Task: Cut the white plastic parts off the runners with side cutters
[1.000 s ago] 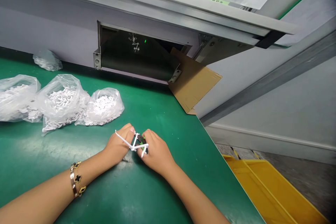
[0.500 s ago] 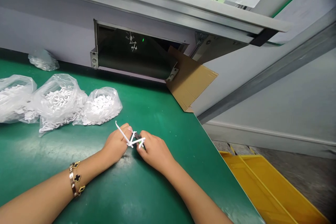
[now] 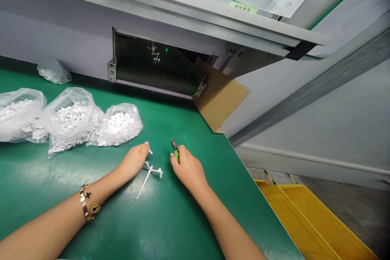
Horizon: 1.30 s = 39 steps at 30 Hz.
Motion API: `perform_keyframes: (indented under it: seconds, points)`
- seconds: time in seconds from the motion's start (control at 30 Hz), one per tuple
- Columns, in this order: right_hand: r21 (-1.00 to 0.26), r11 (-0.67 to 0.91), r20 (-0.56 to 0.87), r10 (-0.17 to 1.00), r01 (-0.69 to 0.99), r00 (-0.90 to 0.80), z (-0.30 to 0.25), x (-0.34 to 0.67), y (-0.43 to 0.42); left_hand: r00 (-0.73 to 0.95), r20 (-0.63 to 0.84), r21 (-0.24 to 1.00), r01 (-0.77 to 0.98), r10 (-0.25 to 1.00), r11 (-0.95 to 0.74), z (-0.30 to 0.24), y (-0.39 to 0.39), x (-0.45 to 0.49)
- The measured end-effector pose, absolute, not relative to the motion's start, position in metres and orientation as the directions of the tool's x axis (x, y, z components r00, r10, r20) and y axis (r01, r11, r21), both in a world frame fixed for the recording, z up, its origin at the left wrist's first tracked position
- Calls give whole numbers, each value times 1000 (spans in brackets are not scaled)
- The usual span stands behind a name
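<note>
Bearings are clock positions from the runner. The green mat [image 3: 158,223] covers the bench and fills the lower frame. Past its edge at 4 o'clock, a yellow bin [image 3: 307,215] sits lower down on the floor. At 12 o'clock, a dark opening [image 3: 155,65] is set in the grey panel [image 3: 45,36] behind the bench. A cardboard sheet [image 3: 221,97] sits at its right corner, at 1 o'clock.

Three clear bags stand in a touching row at 10 o'clock: white parts [image 3: 18,115], white pins [image 3: 73,118] and white discs [image 3: 118,124]. A smaller, crumpled bag [image 3: 54,72] lies behind them by the panel.

The runner [image 3: 149,174], white plastic and branched, lies flat on the mat between the hands and touches neither. The right hand [image 3: 189,168] is closed narrowly around green-handled cutters [image 3: 175,150], their dark tips pointing up and away from the palm. The left hand [image 3: 132,161] rests near the runner at 10 o'clock, fingers curled. A small white piece [image 3: 150,151] sits at its fingertips; whether it is held, I cannot tell. A bracelet [image 3: 87,201] circles the left wrist.
</note>
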State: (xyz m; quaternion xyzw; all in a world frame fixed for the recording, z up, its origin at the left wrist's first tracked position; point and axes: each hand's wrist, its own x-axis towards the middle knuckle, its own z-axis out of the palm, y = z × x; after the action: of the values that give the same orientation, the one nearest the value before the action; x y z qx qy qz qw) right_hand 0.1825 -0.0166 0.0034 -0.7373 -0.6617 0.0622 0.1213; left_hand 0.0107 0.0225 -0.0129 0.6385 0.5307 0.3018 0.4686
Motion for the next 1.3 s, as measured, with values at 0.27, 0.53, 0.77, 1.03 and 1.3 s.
perform_keyframes:
  seconds: [0.27, 0.53, 0.77, 1.03, 1.3]
  points:
    - [-461, 570, 314, 821, 680, -476, 13, 179, -33, 232, 175, 858, 440, 957, -264, -4, 18, 7]
    - [-284, 656, 113, 747, 699, -655, 8, 169, -35, 8, 463, 737, 552, 886, -390, 20, 27, -18]
    - [-267, 656, 159, 752, 705, -640, 5, 174, -32, -321, 684, 565, 802, 655, -197, 51, 48, -71]
    - [-261, 659, 133, 749, 706, -650, 9, 171, -36, -532, 435, 885, 402, 726, -236, 59, 72, -141]
    - [-294, 647, 126, 756, 704, -642, 11, 173, -35, -298, 562, 800, 431, 771, -417, 65, 63, -116]
